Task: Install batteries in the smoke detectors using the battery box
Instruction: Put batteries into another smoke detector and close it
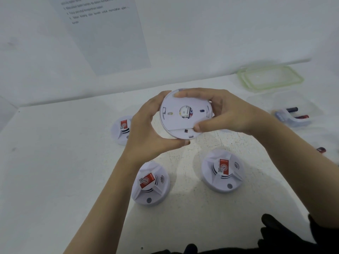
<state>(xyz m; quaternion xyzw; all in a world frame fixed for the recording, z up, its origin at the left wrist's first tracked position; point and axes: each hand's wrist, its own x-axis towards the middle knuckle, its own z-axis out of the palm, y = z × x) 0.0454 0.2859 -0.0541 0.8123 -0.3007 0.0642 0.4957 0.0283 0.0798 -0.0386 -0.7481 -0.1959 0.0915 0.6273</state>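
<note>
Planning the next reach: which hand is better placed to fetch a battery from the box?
Probably the right hand. The battery box lies on the table beyond it, on that side. The left hand, gripping the smoke detector at its opposite edge, would have to cross over.

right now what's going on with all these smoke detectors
A person holds one smoke detector above the table, back side toward the camera, the left hand gripping its left rim and the right hand its top and lower edge. Three other detectors sit face up on the table. The battery box stands open at the right, its lid behind it.
</note>
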